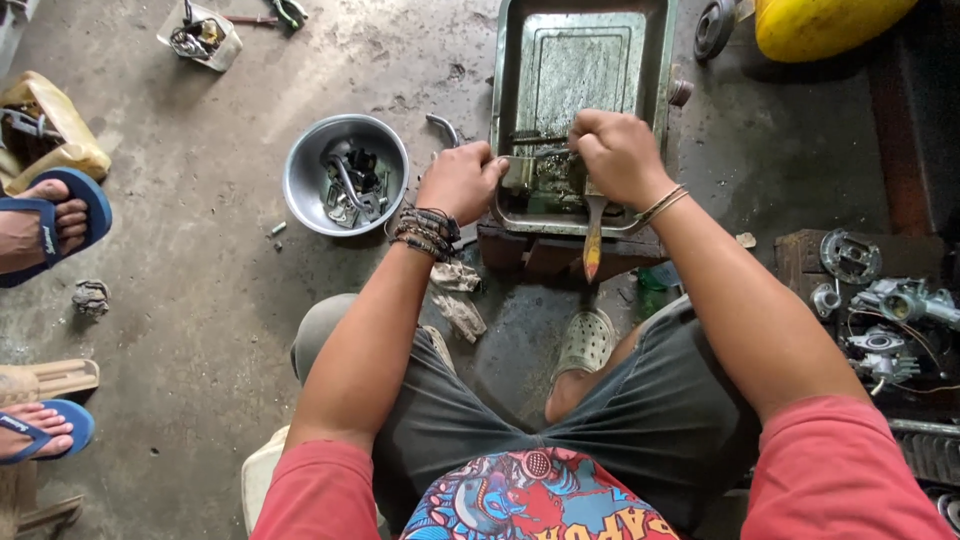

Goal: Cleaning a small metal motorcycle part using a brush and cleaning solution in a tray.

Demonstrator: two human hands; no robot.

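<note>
I sit low over a rectangular metal tray (585,40) on the concrete floor. My left hand (460,180) grips a small metal engine part (530,172) at the tray's near edge. My right hand (618,152) is closed around a brush whose wooden handle (593,235) sticks out below the fist toward me; its bristle end is hidden against the part. Both hands meet over the tray's near end.
A round steel bowl (305,165) with several metal parts sits left of the tray. Carburettor parts (885,310) lie on a block at right. Another person's feet in blue sandals (45,215) are at the left edge. A yellow container (820,22) stands top right.
</note>
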